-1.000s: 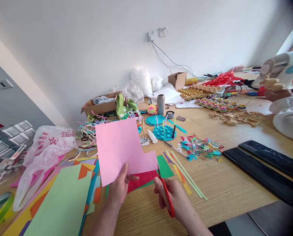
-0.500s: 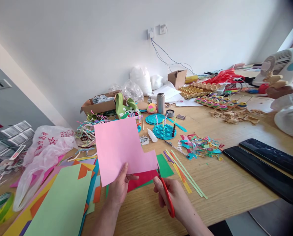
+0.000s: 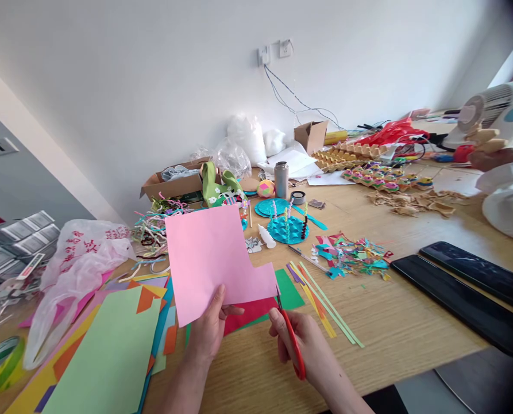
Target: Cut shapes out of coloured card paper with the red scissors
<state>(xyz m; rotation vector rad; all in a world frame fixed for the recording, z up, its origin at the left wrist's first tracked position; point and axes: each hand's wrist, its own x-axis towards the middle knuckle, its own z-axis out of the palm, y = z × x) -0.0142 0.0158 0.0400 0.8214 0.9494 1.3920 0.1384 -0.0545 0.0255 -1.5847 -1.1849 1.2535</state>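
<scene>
Left fingers (image 3: 234,311) mostly behind pink paper (image 3: 208,259)

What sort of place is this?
Likely a craft room: coloured paper sheets and cut scraps litter the wooden table; the left hand holds pink paper, the right hand red scissors.

Paper-strewn wooden table (image 3: 394,333)

red characters are showing on the crumpled white plastic bag (image 3: 81,256) at the left, but they are appearing too small and creased to read; no other lettering is reading clearly.
</scene>
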